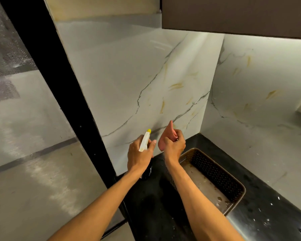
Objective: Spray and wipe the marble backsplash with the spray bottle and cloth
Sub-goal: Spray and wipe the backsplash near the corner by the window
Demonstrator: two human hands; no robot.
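Marble covers the two walls that meet in the corner behind the metal sink (215,173), white with grey and yellow lines in it. That is the marble backsplash (137,75) I have to clean. Just left of the sink, my left hand (139,153) has its fingers curled round the neck of the spray bottle (145,141), and the yellow tip points at the wall. I cannot tell if a finger is on the trigger. Above the sink's far left corner, my right hand (175,146) pinches the pink cloth (165,138) and holds it up near the wall. I think the cloth is not touching the marble, but I cannot be sure. I see no wet spots or wipe marks on the marble, so I think the job is only at its start, with the spraying and all the wiping left to do. The sink sits in a black counter (156,197), with little bright specks by the sink's near end. High above the sink hangs a brown cupboard (233,14). Far to the left of the sink stands a thick black post (59,84), with grey floor beyond it.
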